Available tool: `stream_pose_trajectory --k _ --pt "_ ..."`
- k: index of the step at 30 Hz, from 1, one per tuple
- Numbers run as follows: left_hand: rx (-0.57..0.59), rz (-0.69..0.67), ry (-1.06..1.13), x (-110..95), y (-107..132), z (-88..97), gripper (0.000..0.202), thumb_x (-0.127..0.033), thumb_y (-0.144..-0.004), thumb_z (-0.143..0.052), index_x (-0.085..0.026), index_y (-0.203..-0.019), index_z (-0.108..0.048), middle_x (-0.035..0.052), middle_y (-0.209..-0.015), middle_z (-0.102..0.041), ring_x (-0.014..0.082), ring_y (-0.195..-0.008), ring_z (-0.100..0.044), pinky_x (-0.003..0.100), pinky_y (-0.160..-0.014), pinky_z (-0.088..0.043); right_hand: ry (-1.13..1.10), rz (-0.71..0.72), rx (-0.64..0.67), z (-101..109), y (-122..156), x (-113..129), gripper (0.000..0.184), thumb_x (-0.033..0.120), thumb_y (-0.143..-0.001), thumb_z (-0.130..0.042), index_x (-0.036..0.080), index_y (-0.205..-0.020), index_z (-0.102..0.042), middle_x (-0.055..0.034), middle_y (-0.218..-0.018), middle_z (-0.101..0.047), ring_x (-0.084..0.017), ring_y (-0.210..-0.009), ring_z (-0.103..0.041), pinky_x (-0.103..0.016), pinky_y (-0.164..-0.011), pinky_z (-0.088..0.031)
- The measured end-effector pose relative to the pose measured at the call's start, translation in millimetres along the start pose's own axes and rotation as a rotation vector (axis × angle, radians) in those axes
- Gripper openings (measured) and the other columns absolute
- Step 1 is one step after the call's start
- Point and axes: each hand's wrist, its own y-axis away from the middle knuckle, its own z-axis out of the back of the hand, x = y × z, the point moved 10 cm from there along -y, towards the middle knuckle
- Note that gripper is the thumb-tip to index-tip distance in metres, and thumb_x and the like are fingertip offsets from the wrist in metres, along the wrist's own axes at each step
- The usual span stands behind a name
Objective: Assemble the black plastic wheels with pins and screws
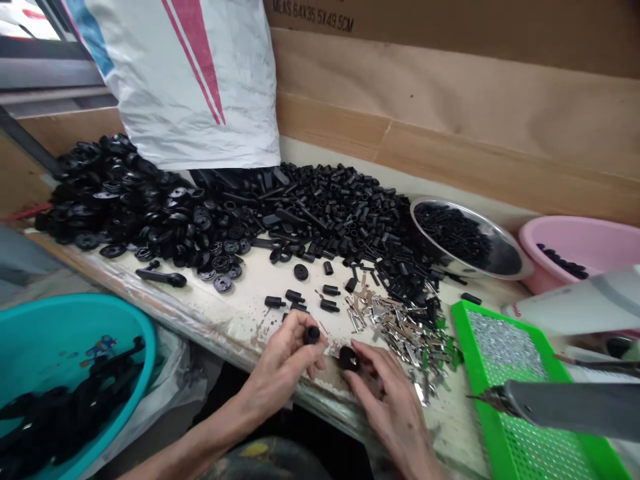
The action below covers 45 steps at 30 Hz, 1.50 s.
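Along the front edge of the chipped white workbench (240,313), I have both hands low and close together over a bare patch of board. My left hand (283,363) is closed in a pinch, thumb and fingertips grasping a short black plastic cylinder (311,335). My right hand (385,407) is curled, its fingers clenched around a stubby black piece (348,359) that is partly hidden, so I cannot tell its full shape. Neither hand is released. From where I sit, I'd judge that a firm fingertip pinch suits these small, smooth parts: holding both up near the fingertips and clear of the bench gives the best control and the clearest view. Beyond my hands, loose black plugs (295,297) lie scattered, then a heap of matte black tubes (340,213) and a mound of ribbed black wheels (125,200) sit below a woven white sack (175,87). Bright metal strips (395,327) form a jagged tangle just beside my right hand. A steel bowl (425,208) holds many dark pieces, and a pink basin (580,243) holds a few. To the right lies a green mesh tray (467,320) bearing a glinting silver layer, while a teal basin (100,313) at lower left holds dark parts
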Motion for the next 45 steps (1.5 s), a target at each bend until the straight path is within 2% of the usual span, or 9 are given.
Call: stream_pose_trajectory --k 4,9,13,21,26,31,35,39,45 --pt "-0.069 -0.044 -0.154 -5.4 -1.0 6.7 0.012 -0.025 -0.088 -0.056 -0.020 -0.097 -0.048 0.0009 -0.094 -0.058 0.0125 -0.079 -0.053 0.025 -0.069 -0.044 -0.125 -0.054 -0.073 15.6 -4.7 10.8 0.030 0.027 -0.081 -0.067 0.021 -0.109 -0.062 -0.0048 -0.090 -0.068 -0.017 -0.070 -0.063 -0.026 -0.062 -0.054" --pt "0.105 0.036 0.137 -1.1 -0.8 -19.0 0.013 -0.021 -0.086 -0.058 -0.020 -0.093 -0.047 0.0002 -0.092 -0.058 0.0137 -0.084 -0.056 0.026 -0.072 -0.046 -0.301 -0.006 -0.096 26.0 -10.1 35.1 0.029 0.017 -0.077 -0.068 0.024 -0.105 -0.064 -0.0030 -0.093 -0.069 -0.015 -0.073 -0.064 -0.023 -0.066 -0.055" --pt "0.161 0.081 0.292 0.1 1.6 -29.4 0.020 -0.017 -0.081 -0.064 -0.019 -0.090 -0.046 -0.0026 -0.080 -0.058 0.0090 -0.064 -0.055 0.021 -0.059 -0.043 -0.507 -0.055 -0.085 22.2 -10.5 31.7 0.029 0.014 -0.076 -0.069 0.026 -0.103 -0.067 -0.0038 -0.099 -0.067 -0.015 -0.081 -0.066 -0.022 -0.070 -0.056" --pt "0.039 0.109 0.259 0.4 2.1 -14.9 0.026 -0.007 -0.072 -0.068 -0.018 -0.085 -0.048 -0.0055 -0.072 -0.057 0.0047 -0.056 -0.049 0.016 -0.048 -0.036 -0.839 -0.221 -0.028 1.7 -8.5 18.0 0.011 0.023 -0.084 -0.066 0.026 -0.089 -0.076 -0.0054 -0.095 -0.069 -0.015 -0.074 -0.069 -0.021 -0.061 -0.060" --pt "0.056 0.137 0.317 2.6 3.4 -17.5 0.026 -0.010 -0.070 -0.071 -0.017 -0.084 -0.050 -0.0037 -0.071 -0.059 0.0080 -0.059 -0.052 0.019 -0.050 -0.040 -0.829 -0.228 -0.034 2.8 -10.5 15.1 0.008 0.024 -0.083 -0.067 0.023 -0.082 -0.075 -0.0055 -0.087 -0.069 -0.017 -0.075 -0.068 -0.022 -0.060 -0.060" --pt "-0.037 0.146 0.269 4.5 4.4 -5.8 0.025 -0.016 -0.069 -0.077 -0.014 -0.088 -0.061 0.0006 -0.084 -0.063 0.0082 -0.070 -0.052 0.018 -0.057 -0.040 -0.797 -0.260 -0.138 22.2 -15.4 -1.5 0.006 0.024 -0.082 -0.069 0.024 -0.082 -0.075 -0.0036 -0.094 -0.068 -0.013 -0.070 -0.067 -0.019 -0.059 -0.058" --pt "-0.051 0.153 0.200 5.9 7.2 -2.1 0.025 -0.019 -0.070 -0.076 -0.014 -0.093 -0.067 -0.0008 -0.076 -0.060 0.0060 -0.062 -0.048 0.017 -0.052 -0.036 -0.765 -0.279 -0.181 33.7 -21.0 -6.0 0.004 0.024 -0.080 -0.072 0.025 -0.081 -0.076 -0.0021 -0.093 -0.068 -0.012 -0.072 -0.066 -0.017 -0.060 -0.057" --pt "-0.017 0.181 0.267 7.3 10.3 -3.9 0.029 -0.024 -0.074 -0.075 -0.014 -0.099 -0.065 0.0022 -0.082 -0.063 0.0059 -0.052 -0.049 0.018 -0.043 -0.034 -0.802 -0.320 -0.116 25.6 -24.3 -2.0 0.004 0.027 -0.078 -0.074 0.024 -0.080 -0.076 -0.0019 -0.089 -0.068 -0.011 -0.067 -0.064 -0.016 -0.056 -0.055" --pt "0.066 0.196 0.417 6.8 10.4 -3.5 0.031 -0.026 -0.085 -0.064 -0.009 -0.111 -0.060 0.0071 -0.076 -0.066 0.0096 -0.059 -0.057 0.021 -0.057 -0.045 -0.907 -0.446 -0.064 5.7 -21.1 -8.3 0.009 0.030 -0.074 -0.077 0.022 -0.078 -0.077 -0.0025 -0.087 -0.067 -0.010 -0.061 -0.062 -0.018 -0.053 -0.054"
